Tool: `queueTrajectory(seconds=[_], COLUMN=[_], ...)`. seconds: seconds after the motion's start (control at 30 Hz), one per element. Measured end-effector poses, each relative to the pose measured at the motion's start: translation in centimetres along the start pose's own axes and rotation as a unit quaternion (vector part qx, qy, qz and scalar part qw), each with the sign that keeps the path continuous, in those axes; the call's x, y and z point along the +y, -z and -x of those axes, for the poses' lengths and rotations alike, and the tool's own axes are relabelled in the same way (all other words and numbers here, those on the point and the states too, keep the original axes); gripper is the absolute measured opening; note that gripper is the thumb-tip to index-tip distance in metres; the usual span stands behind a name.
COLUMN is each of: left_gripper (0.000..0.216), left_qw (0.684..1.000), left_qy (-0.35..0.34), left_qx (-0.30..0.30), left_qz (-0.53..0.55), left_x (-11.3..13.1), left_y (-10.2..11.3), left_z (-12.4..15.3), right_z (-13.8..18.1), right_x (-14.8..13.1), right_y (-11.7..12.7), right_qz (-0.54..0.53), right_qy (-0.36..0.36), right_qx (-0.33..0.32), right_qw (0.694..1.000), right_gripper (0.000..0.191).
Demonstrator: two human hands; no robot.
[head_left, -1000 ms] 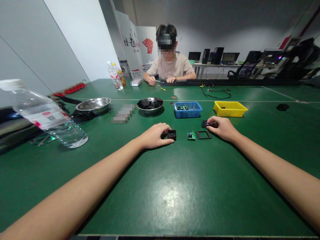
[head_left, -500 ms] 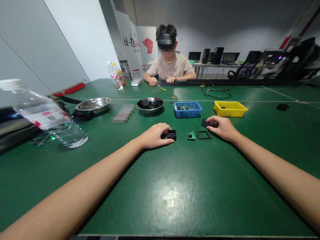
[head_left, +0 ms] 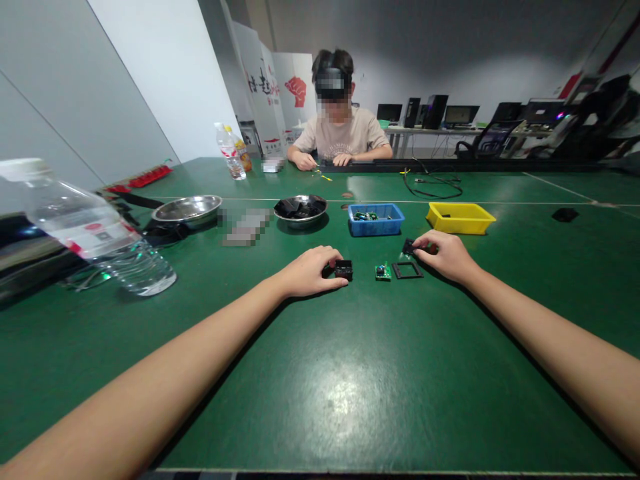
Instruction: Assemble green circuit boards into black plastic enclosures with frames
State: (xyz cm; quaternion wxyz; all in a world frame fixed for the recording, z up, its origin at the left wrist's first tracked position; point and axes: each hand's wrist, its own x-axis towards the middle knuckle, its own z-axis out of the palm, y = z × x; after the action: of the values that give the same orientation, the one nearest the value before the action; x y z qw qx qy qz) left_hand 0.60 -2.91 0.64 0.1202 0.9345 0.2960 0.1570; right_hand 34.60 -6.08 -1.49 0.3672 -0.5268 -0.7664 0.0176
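My left hand [head_left: 307,270] rests on the green table [head_left: 320,373] with its fingers curled round a small black box-shaped housing [head_left: 343,269]. My right hand [head_left: 447,255] pinches another small black part [head_left: 410,247] just off the table. Between the hands lie a little green circuit board [head_left: 383,271] and a flat black square frame [head_left: 407,269], the frame right below the part in my right hand.
Behind the hands stand a blue bin [head_left: 376,219] with boards, a yellow bin [head_left: 460,217], a steel bowl [head_left: 301,209] of black parts and another steel bowl [head_left: 187,210]. A water bottle [head_left: 90,230] lies at the left. A person [head_left: 340,127] sits working at the far side.
My right hand has lifted its black part slightly and tilted it toward the frame. My left hand has stayed still on the housing.
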Motion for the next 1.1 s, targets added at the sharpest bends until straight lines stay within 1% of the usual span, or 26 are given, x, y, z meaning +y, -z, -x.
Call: queueTrajectory(seconds=[0.17,0.3,0.47,0.6,1.1], left_gripper=[0.033,0.034,0.035,0.034,0.036], left_qw=[1.0,1.0,1.0,1.0,1.0], left_qy=[0.0,0.0,0.003,0.001,0.005], left_qx=[0.0,-0.002,-0.005,-0.005,-0.003], left_qz=[-0.003,-0.004,-0.006,-0.006,-0.006], left_x=[0.02,0.03,0.06,0.07,-0.01], left_y=[0.02,0.04,0.15,0.17,0.06], left_z=[0.0,0.01,-0.01,-0.03,-0.04], right_z=[-0.02,-0.07,-0.08,-0.05,-0.1], right_x=[-0.39,-0.55,-0.49,-0.64,-0.79], right_y=[0.17,0.24,0.14,0.1,0.08], right_qz=[0.001,0.004,0.003,-0.004,0.0], right_qy=[0.027,0.034,0.006,-0.014,-0.02], right_qx=[0.006,0.004,0.006,0.007,0.009], right_qw=[1.0,0.999,1.0,1.0,1.0], right_gripper=[0.017,0.019,0.013,0.017,0.02])
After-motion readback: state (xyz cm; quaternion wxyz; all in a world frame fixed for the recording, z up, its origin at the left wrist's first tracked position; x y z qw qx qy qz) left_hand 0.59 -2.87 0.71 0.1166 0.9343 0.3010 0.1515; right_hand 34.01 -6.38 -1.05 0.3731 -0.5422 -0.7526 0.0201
